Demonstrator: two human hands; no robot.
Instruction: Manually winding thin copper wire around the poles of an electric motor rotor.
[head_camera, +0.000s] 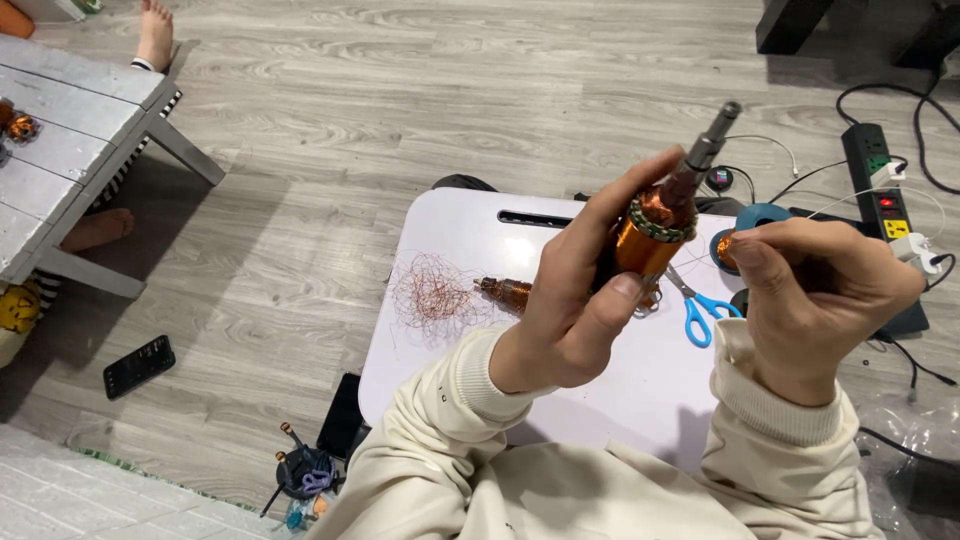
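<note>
Copper-wound motor rotor (655, 225) sits upright in the left hand (575, 300), fingers wrapped around its body and thumb pressed on the lower end, steel shaft pointing up and away above the small white table (470, 235). Just beside it, the right hand (820, 290) pinches a small bit of copper coil (727, 249) between thumb and fingertips. Below on the table lie blue-handled scissors (697, 307), a second rotor (505, 291) and a loose tangle of copper wire (432, 292). A power strip (878, 190) rests on the floor to the right.
</note>
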